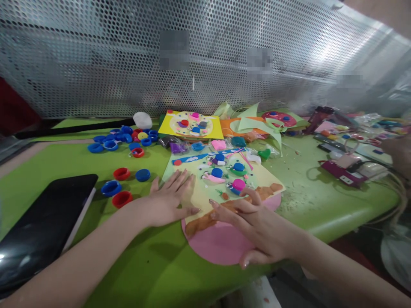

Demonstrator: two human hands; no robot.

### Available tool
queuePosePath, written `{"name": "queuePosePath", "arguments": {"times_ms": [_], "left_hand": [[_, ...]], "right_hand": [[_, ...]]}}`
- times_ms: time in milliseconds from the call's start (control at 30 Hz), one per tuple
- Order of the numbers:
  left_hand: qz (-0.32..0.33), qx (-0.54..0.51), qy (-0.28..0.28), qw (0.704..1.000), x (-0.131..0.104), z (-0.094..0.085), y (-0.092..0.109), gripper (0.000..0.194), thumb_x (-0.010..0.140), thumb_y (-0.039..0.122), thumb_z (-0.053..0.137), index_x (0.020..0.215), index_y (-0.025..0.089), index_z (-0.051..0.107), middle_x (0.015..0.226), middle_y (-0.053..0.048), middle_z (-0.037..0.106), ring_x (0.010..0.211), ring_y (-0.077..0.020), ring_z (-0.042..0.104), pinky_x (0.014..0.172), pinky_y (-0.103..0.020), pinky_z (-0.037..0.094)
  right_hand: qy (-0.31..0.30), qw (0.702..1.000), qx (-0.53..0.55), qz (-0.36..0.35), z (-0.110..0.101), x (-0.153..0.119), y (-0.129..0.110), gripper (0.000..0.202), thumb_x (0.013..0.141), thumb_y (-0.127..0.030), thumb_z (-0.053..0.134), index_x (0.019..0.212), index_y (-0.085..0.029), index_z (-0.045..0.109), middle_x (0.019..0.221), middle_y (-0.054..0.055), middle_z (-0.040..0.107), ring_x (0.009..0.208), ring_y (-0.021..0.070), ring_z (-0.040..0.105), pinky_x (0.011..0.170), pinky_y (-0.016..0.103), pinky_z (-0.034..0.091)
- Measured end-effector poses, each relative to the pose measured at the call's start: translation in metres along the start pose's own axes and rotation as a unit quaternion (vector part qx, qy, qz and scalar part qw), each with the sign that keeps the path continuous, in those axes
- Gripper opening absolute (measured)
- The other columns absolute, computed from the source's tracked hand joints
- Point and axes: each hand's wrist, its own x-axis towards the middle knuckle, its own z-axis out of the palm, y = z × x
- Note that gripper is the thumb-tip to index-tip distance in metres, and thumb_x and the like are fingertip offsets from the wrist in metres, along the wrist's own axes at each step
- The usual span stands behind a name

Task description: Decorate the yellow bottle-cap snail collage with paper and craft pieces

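Note:
A craft picture [205, 184] on pale paper lies on the green table, decorated with bottle caps and coloured clay. My left hand [170, 199] is spread flat at its left edge, holding nothing. Over a strip of brown clay [197, 224] along the lower edge, my right hand [253, 218] rests with fingers apart, its fingertips on or close to the strip. Pink paper [215, 244] with a rounded edge shows beneath the picture. Among the decorations are a magenta cap [238, 184] and a blue cap [217, 173].
Loose red caps [122, 199] and blue caps [111, 188] lie left of the picture. A black phone [48, 222] is at the far left. Behind stand a yellow craft card [163, 126] and bagged clay [178, 147]. A perforated metal panel [128, 55] backs the table; another person's hand [396, 149] is at right.

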Motion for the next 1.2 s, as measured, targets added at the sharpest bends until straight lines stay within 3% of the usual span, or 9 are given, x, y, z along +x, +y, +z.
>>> {"name": "queuePosePath", "arguments": {"times_ms": [267,567,867,1000,1200], "left_hand": [[-0.007,0.002,-0.013,1.0,-0.003,-0.005,0.005,0.087,0.078,0.074,0.023,0.139,0.025,-0.016,0.145,0.0,-0.023,0.136,-0.028,-0.016,0.102,-0.065,-0.002],[0.003,-0.002,0.002,1.0,0.0,0.001,-0.001,0.089,0.076,0.077,0.021,0.139,0.026,-0.015,0.146,0.0,-0.02,0.136,-0.0295,-0.014,0.102,-0.066,-0.001],[0.011,0.013,0.015,1.0,0.004,0.005,-0.004,0.085,0.08,0.069,0.026,0.141,0.025,-0.011,0.147,-0.001,-0.019,0.137,-0.0276,-0.013,0.102,-0.066,0.0],[0.001,0.017,0.032,0.999,0.009,0.01,-0.006,0.085,0.079,0.068,0.028,0.142,0.026,-0.01,0.148,-0.002,-0.016,0.138,-0.0285,-0.011,0.102,-0.066,-0.001],[0.0,0.011,0.027,1.0,0.009,0.01,-0.005,0.087,0.078,0.071,0.027,0.142,0.025,-0.009,0.149,-0.003,-0.016,0.137,-0.0309,-0.011,0.102,-0.066,-0.002]], "right_hand": [[0.001,1.0,0.009,0.019,0.001,-0.011,0.006,0.082,0.088,-0.065,0.007,0.143,-0.005,0.014,0.103,0.017,0.06,0.086,0.0268,0.048,0.087,0.053,0.027],[0.056,0.998,0.026,0.027,-0.002,-0.019,0.004,0.08,0.088,-0.065,0.006,0.145,-0.01,-0.003,0.105,0.016,0.058,0.097,0.0285,0.045,0.087,0.046,0.028],[0.024,0.997,0.069,-0.04,0.012,0.012,-0.012,0.084,0.086,-0.069,0.01,0.144,-0.009,0.0,0.11,0.016,0.056,0.108,0.0281,0.041,0.086,0.042,0.031],[0.022,0.995,0.076,-0.056,0.015,0.026,-0.01,0.086,0.086,-0.069,0.009,0.144,-0.008,-0.003,0.111,0.018,0.054,0.102,0.0274,0.043,0.074,0.036,0.035],[0.0,0.996,0.073,-0.055,0.012,0.028,-0.009,0.083,0.087,-0.068,0.011,0.144,-0.009,-0.002,0.108,0.016,0.054,0.093,0.0246,0.044,0.074,0.036,0.033]]}}
